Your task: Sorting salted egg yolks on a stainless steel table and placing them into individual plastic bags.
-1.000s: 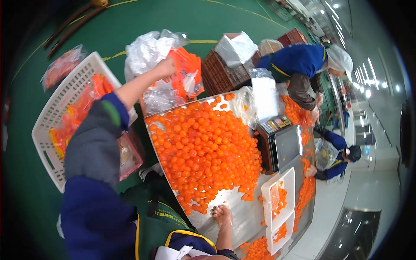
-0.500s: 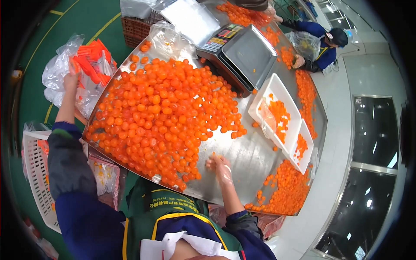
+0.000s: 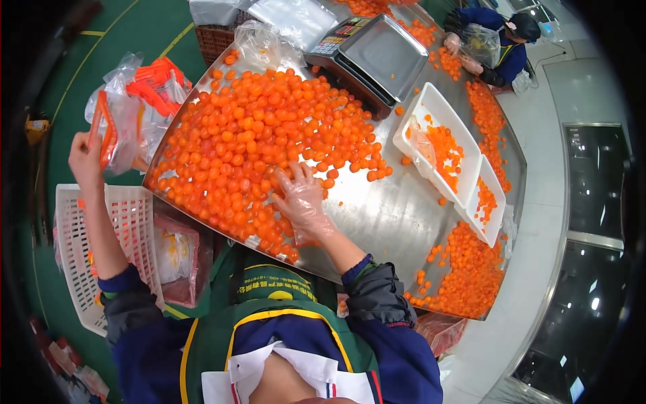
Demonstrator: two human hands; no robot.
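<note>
At the table's left side, my bare left hand [image 3: 86,160] pinches a clear plastic bag [image 3: 121,145] with orange edges, held out near a stack of orange-edged bags [image 3: 161,84]. My right hand [image 3: 304,205], in a clear plastic glove, rests with fingers spread on the near right edge of a big pile of round orange balls [image 3: 235,135] that look like salted egg yolks. Its fingertips touch several yolks. They lie loose on the metal table [image 3: 363,222], and I see none gripped in the glove.
A digital scale [image 3: 380,57] stands behind the pile. White trays [image 3: 404,128] with some yolks sit at the right; more yolks [image 3: 464,269] lie along the right edge. A white perforated basket [image 3: 70,236] is at my lower left. A co-worker [image 3: 505,50] handles yolks at far right.
My left hand has moved left and toward me, drawing a bag away from the stack. My right hand has moved from bare metal leftward onto the pile, fingers spreading. The view has shifted slightly.
</note>
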